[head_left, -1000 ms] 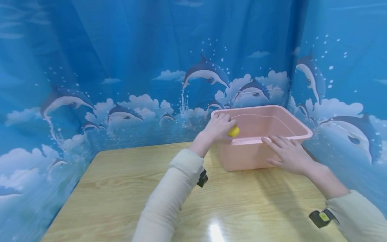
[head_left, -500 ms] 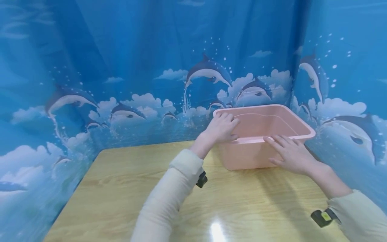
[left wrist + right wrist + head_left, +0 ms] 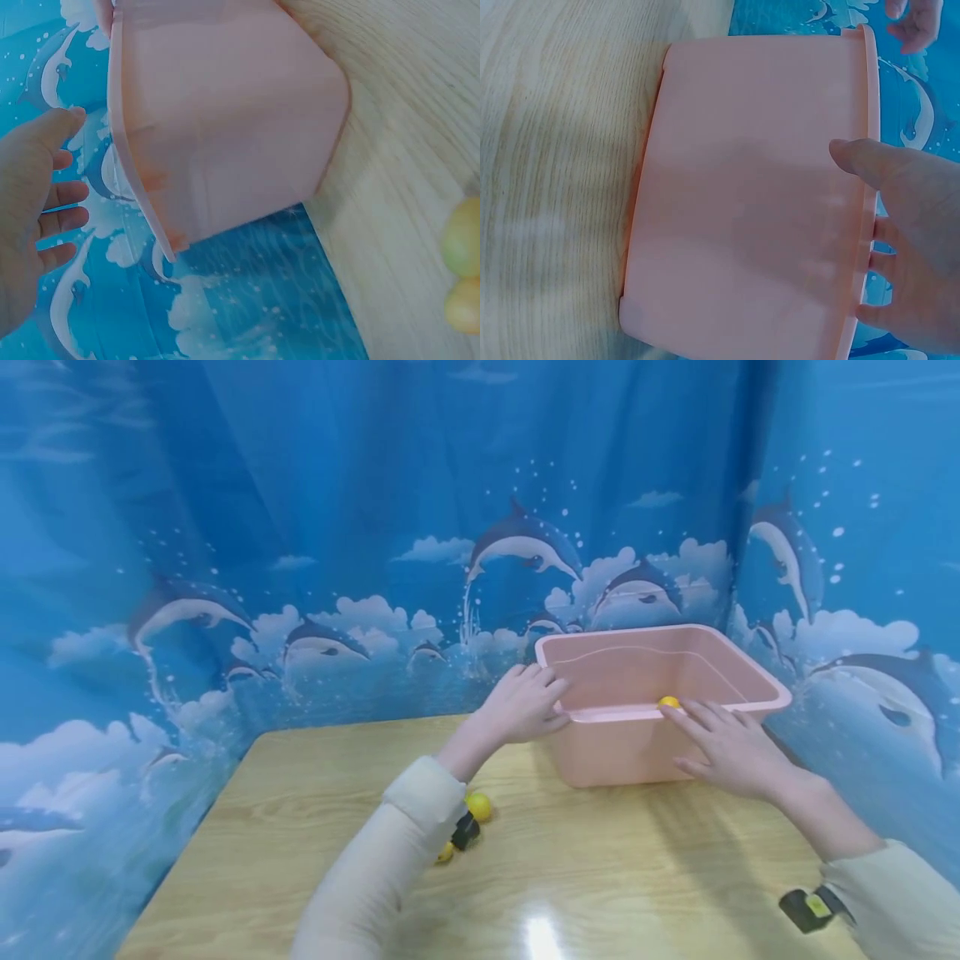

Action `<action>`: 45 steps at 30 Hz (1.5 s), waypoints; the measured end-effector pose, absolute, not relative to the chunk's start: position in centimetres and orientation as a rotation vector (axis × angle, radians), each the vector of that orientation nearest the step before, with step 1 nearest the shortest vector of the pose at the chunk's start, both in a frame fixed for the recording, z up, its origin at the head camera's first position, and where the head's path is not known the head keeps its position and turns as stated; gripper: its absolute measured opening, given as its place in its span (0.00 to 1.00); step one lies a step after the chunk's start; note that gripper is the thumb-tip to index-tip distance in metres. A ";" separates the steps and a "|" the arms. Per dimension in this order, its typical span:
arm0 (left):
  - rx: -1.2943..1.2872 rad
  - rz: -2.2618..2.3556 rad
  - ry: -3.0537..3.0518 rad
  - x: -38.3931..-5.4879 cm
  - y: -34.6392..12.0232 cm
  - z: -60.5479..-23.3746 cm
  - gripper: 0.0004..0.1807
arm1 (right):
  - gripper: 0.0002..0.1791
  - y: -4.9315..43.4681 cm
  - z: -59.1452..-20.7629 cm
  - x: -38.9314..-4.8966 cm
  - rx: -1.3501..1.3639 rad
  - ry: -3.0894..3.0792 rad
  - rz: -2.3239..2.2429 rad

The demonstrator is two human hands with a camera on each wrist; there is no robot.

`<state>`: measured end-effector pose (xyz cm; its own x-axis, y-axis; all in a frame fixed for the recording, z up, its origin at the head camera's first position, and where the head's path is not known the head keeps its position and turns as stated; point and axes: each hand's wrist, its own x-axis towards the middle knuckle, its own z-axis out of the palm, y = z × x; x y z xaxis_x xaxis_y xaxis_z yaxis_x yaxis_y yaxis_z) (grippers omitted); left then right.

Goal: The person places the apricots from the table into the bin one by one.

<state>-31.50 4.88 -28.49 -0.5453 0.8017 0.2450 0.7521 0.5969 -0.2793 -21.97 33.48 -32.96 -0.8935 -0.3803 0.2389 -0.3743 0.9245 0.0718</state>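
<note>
Your left hand (image 3: 525, 703) hangs loose, empty; your right hand (image 3: 733, 750) rests relaxed on the pink plastic bin (image 3: 615, 756), a round yellow ball (image 3: 669, 702) inside. Lowering your cream fabric sleeve (image 3: 375, 868) could scatter the small yellow spheres (image 3: 478, 807) beneath.

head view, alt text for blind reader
A right hand touches the near rim of a pink bin, a yellow ball just behind it; a left hand is near the bin's left end. Yellow balls lie on the table by the left sleeve.
</note>
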 end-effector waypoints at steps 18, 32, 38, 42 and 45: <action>-1.170 0.167 -2.666 -31.9 -2.7 -33.0 0.26 | 0.44 33.6 -33.1 -22.1 0.566 -2.855 0.036; -1.159 0.177 -2.806 -31.2 -5.5 -35.9 0.25 | 0.43 33.8 -33.2 -22.1 0.605 -2.806 0.050; -1.162 0.224 -2.862 -30.6 -6.3 -37.1 0.26 | 0.44 33.8 -33.3 -22.2 0.583 -2.829 0.031; -1.184 0.295 -2.865 -30.0 -6.6 -38.0 0.28 | 0.44 33.8 -33.5 -22.3 0.573 -2.835 0.039; -1.187 0.371 -2.848 -29.7 -6.6 -38.7 0.29 | 0.44 33.8 -33.6 -22.3 0.571 -2.836 0.048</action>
